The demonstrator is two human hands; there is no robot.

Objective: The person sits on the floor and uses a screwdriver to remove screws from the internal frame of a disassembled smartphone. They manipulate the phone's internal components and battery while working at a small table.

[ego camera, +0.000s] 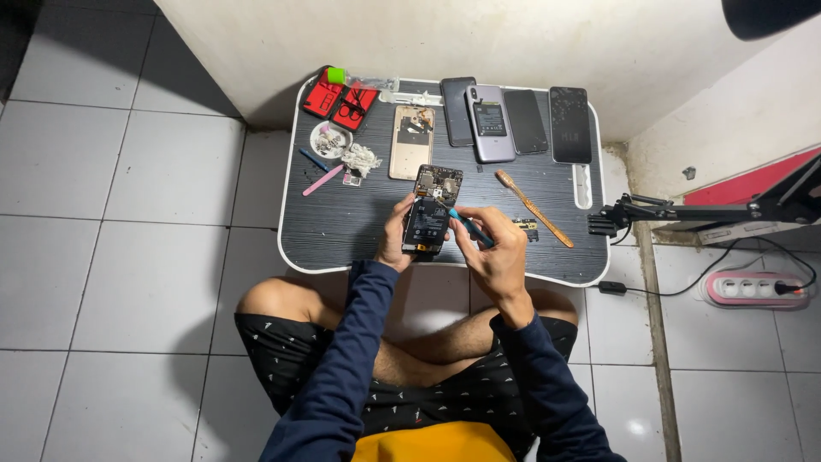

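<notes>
**Opened phone, board work in hand**

Black lap table [342, 224] carried a row of phones [523, 121] at its far edge and a gold back cover [411, 142]. My left hand [395, 241] gripped the opened phone [430, 212] above the near edge. My right hand [496, 253] pinched a blue-handled tool [469, 228], tip on the board. Judged step: loosening internals; next move needs a steady, light tip

Dark phone screens [570, 124] along table's back
</notes>
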